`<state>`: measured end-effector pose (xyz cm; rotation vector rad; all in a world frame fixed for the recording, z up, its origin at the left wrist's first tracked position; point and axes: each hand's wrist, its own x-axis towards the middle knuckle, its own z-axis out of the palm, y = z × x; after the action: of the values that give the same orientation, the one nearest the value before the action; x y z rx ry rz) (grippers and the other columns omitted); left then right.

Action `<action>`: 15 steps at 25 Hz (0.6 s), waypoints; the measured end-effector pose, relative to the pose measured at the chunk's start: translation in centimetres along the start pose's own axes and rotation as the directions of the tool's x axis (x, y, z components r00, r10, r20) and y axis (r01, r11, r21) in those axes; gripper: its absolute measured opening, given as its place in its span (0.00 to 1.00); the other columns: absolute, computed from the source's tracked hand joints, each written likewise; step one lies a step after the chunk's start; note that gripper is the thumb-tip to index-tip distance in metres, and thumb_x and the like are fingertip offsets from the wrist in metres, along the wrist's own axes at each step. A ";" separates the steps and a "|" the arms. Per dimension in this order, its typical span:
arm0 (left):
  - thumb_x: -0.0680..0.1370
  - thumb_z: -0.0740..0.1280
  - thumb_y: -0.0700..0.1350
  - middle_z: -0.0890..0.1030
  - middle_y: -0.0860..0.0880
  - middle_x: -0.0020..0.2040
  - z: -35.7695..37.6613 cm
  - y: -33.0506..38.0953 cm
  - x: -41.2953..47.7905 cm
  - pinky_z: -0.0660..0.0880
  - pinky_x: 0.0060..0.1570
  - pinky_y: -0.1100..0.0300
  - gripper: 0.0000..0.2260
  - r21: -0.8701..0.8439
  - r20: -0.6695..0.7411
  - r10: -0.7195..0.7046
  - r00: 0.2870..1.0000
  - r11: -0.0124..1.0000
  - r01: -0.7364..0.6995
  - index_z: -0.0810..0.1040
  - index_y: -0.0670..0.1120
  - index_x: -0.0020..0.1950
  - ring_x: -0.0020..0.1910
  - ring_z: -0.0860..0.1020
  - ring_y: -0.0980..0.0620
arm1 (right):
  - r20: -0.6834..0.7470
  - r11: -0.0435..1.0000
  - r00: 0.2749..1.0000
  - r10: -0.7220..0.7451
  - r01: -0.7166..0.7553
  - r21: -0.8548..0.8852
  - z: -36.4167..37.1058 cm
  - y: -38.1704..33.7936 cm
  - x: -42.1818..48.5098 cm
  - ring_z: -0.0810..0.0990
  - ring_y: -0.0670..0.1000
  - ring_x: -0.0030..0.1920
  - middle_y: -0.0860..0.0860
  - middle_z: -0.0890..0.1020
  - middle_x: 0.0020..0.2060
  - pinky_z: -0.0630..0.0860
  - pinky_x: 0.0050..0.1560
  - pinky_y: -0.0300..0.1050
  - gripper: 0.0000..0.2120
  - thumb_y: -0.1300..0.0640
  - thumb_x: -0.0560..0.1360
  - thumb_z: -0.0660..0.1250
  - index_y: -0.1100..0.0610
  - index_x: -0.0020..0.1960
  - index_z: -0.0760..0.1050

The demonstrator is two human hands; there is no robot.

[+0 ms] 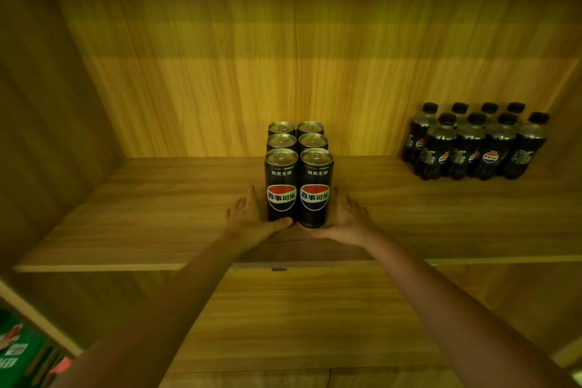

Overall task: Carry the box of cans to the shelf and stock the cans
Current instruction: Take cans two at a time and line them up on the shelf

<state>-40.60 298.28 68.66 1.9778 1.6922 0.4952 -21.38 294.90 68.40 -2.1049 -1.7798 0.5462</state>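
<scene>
cans (298, 176), six in two tidy columns, stand mid-shelf (126, 214), well left of the bottles (475, 143); left hand (248, 219) and right hand (345, 220) cup the front pair, grip loose and open, seemingly squaring the block

Six cans (298, 173) on shelf (157, 214), two across, three deep. Bottles (475, 143) far right, at back. Hands flank front pair: left hand (252, 217), right hand (345, 220).
</scene>
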 end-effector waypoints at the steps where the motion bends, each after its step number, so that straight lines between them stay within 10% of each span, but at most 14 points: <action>1: 0.67 0.70 0.61 0.54 0.43 0.77 -1.2 0.2 -0.2 0.53 0.74 0.44 0.50 -0.003 0.012 -0.025 1.000 1.000 0.025 0.42 0.46 0.76 0.76 0.53 0.42 | 0.006 1.000 1.000 0.008 -0.008 -0.016 -1.2 0.0 -0.4 0.51 0.58 0.75 0.55 0.50 0.76 0.54 0.74 0.57 0.52 0.45 0.65 0.73 0.54 0.76 0.42; 5: 0.70 0.72 0.52 0.51 0.42 0.78 -6.6 1.9 -1.0 0.58 0.73 0.46 0.47 -0.075 -0.015 -0.033 0.999 0.997 0.031 0.42 0.46 0.76 0.76 0.53 0.42 | -0.133 0.998 0.990 -0.045 0.039 -0.051 -7.1 -1.9 -2.1 0.57 0.58 0.74 0.57 0.56 0.75 0.61 0.71 0.54 0.39 0.58 0.71 0.69 0.58 0.75 0.50; 15: 0.74 0.66 0.52 0.54 0.43 0.77 -13.4 4.6 -5.9 0.59 0.72 0.47 0.38 0.269 -0.188 0.113 0.976 0.961 -0.060 0.48 0.46 0.76 0.75 0.57 0.41 | -0.216 0.940 0.928 -0.305 0.257 -0.225 -11.6 -11.5 -4.6 0.66 0.58 0.68 0.58 0.68 0.69 0.67 0.65 0.54 0.27 0.52 0.75 0.63 0.62 0.70 0.61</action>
<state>-45.38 293.66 82.45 2.2645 1.8829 0.5424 -26.28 292.19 84.40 -1.8828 -2.0024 0.0312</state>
